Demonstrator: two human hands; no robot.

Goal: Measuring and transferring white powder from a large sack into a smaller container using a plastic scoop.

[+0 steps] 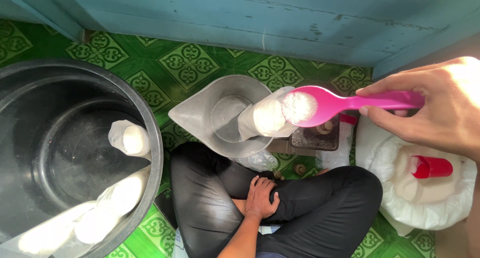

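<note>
The right hand [440, 108] is reaching in from three o'clock, its grip pinched shut on the handle of a pink plastic spoon [335, 104]: thumb on top, fingers curling underneath. The spoon is pointing toward nine o'clock, and its bowl is carrying a heap of white grains. The bowl is hovering just over the open mouth of a small clear bag [265, 119] already holding white powder. That bag is standing in a grey metal scale pan [200, 113] at the centre of the view, leaning against the pan's three o'clock edge.

The left hand [261, 195] is resting at six o'clock on a knee in black trousers [210, 203], fingers loosely curled and holding nothing; the person is sitting cross-legged on a green patterned floor [190, 63].

At nine o'clock a large black tub [152, 123] is holding several filled clear bags [131, 139] of the same white stuff, some lying along its six o'clock wall. At four o'clock a big white sack [425, 208] is sitting open, with a red cup [432, 166] lying on the white powder inside. Just beyond the pan, toward three o'clock, the dark body of a weighing scale [315, 138] is showing beneath the spoon. A blue wooden wall [250, 13] is running across twelve o'clock.
</note>
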